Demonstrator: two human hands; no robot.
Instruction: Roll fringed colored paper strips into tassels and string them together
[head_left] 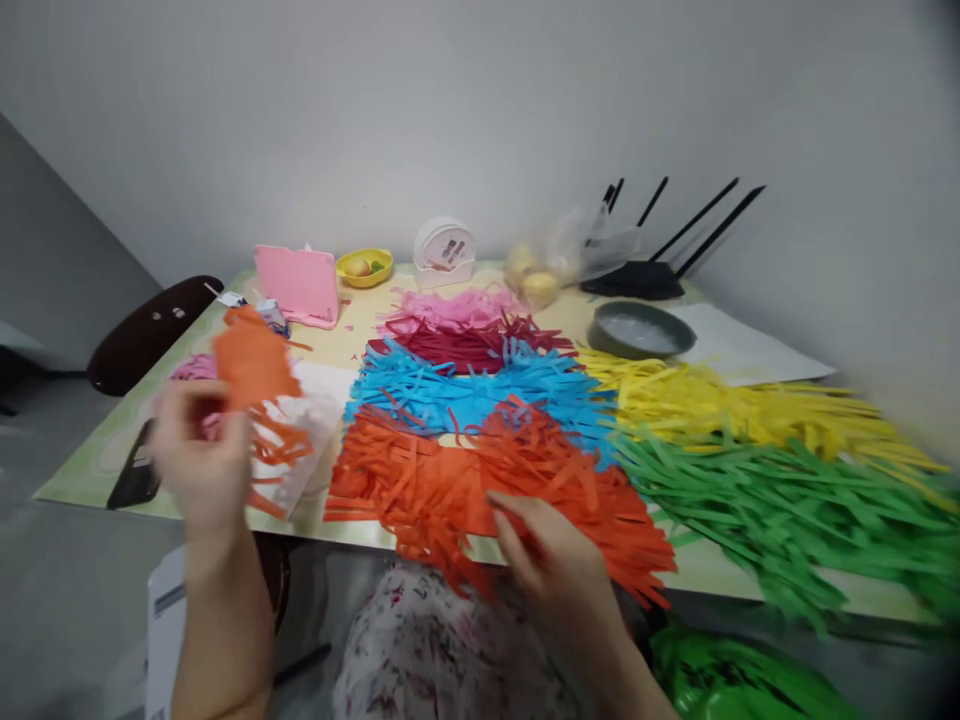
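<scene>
My left hand [201, 455] holds up a bundle of orange paper strips [255, 375] at the left, above a white sheet on the table; the hand is blurred. Lower down, my right hand [551, 555] rests with its fingers on the near edge of the orange strip pile [450, 475] at the table's front. Behind that pile lie blue strips [480, 385], dark red strips [469, 345] and pink strips [454, 308]. Yellow strips [742, 405] and green strips [772, 500] spread to the right.
A grey bowl [640, 330], a black router with antennas [637, 275], a plastic bag [559, 260], a yellow bowl [364, 266], a white round holder [444, 252] and a pink stand [297, 283] line the back. A dark phone [135, 475] lies at the left edge. A chair [150, 330] stands left.
</scene>
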